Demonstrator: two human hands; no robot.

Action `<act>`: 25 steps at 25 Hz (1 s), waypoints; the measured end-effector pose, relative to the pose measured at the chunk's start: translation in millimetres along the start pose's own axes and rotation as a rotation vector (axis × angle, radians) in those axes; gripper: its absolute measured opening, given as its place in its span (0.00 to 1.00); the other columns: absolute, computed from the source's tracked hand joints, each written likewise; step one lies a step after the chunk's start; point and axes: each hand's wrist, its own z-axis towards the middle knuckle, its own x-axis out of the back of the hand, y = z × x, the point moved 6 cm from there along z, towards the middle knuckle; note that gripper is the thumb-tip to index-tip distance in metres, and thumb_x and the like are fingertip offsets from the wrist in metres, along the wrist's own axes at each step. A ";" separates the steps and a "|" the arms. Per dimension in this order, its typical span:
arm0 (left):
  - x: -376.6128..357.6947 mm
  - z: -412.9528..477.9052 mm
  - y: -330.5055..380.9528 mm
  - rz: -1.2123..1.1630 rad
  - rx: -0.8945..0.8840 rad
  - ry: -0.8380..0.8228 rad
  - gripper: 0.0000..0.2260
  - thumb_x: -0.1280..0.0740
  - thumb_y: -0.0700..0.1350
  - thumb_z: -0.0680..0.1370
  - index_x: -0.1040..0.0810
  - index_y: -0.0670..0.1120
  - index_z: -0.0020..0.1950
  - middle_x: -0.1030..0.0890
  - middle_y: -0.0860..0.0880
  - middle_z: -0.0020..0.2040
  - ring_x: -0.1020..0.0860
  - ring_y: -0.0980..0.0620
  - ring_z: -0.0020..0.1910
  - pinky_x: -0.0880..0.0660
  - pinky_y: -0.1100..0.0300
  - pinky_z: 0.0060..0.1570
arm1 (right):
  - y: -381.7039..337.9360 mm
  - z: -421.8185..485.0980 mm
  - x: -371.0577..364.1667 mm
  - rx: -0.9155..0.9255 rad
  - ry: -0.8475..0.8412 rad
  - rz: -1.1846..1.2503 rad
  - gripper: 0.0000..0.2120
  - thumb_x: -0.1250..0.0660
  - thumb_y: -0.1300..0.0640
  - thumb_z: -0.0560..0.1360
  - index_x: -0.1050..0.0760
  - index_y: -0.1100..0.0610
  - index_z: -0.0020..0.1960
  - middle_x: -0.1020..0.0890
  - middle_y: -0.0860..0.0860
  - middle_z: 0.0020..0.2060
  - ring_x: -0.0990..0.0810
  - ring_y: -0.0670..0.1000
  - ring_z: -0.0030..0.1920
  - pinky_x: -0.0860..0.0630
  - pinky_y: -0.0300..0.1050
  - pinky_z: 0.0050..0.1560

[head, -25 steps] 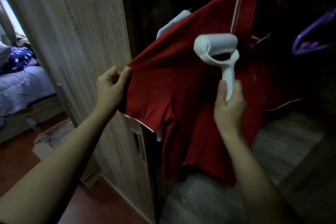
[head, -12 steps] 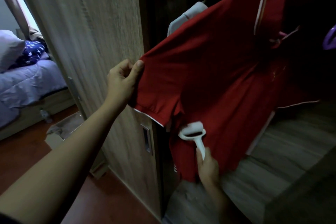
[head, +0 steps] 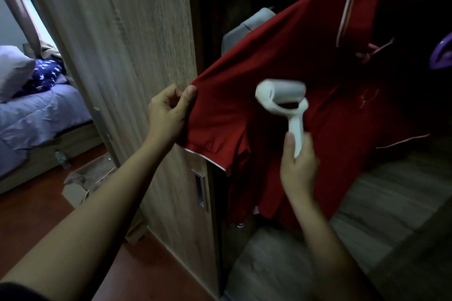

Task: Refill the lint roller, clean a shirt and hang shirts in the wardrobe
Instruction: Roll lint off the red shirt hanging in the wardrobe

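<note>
Wood-grain wardrobe door (head: 117, 56) fills the left of my view. A bed (head: 36, 117) in soft bluish covers lies far left behind it, and the dark wardrobe interior opens to the right. The red shirt (head: 281, 68) hangs in that opening, a matte knit with white piping at collar and sleeve hem. My left hand (head: 168, 115) pinches the sleeve edge and draws it left, I judge to stretch the cloth flat for rolling. My right hand (head: 297, 168) is wrapped round the smooth white handle of the lint roller (head: 281, 91). Its cylinder sits at the shirt's front, right of the taut sleeve, but I cannot tell whether it touches.
</note>
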 end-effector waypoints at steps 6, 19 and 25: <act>2.1 1.1 -0.9 -0.003 -0.001 0.001 0.19 0.35 0.59 0.72 0.34 0.46 0.30 0.33 0.46 0.29 0.36 0.52 0.30 0.38 0.58 0.31 | -27.7 -33.2 -23.3 0.080 -0.140 -0.021 0.12 0.42 0.47 0.76 0.31 0.57 0.44 0.23 0.55 0.28 0.25 0.55 0.30 0.42 0.43 0.27; 1.2 0.3 -0.3 -0.010 -0.003 0.006 0.18 0.35 0.58 0.72 0.34 0.47 0.30 0.32 0.45 0.29 0.35 0.52 0.29 0.38 0.59 0.29 | -9.4 -55.4 -32.4 -0.041 -0.244 -0.054 0.11 0.40 0.51 0.77 0.31 0.60 0.45 0.22 0.59 0.29 0.23 0.60 0.28 0.39 0.43 0.29; 1.4 0.1 1.8 0.001 -0.013 0.002 0.18 0.35 0.57 0.73 0.35 0.48 0.30 0.34 0.47 0.28 0.36 0.55 0.29 0.39 0.61 0.28 | -23.4 31.5 18.0 0.065 0.132 -0.041 0.13 0.41 0.53 0.79 0.31 0.64 0.49 0.23 0.61 0.33 0.25 0.59 0.30 0.43 0.42 0.29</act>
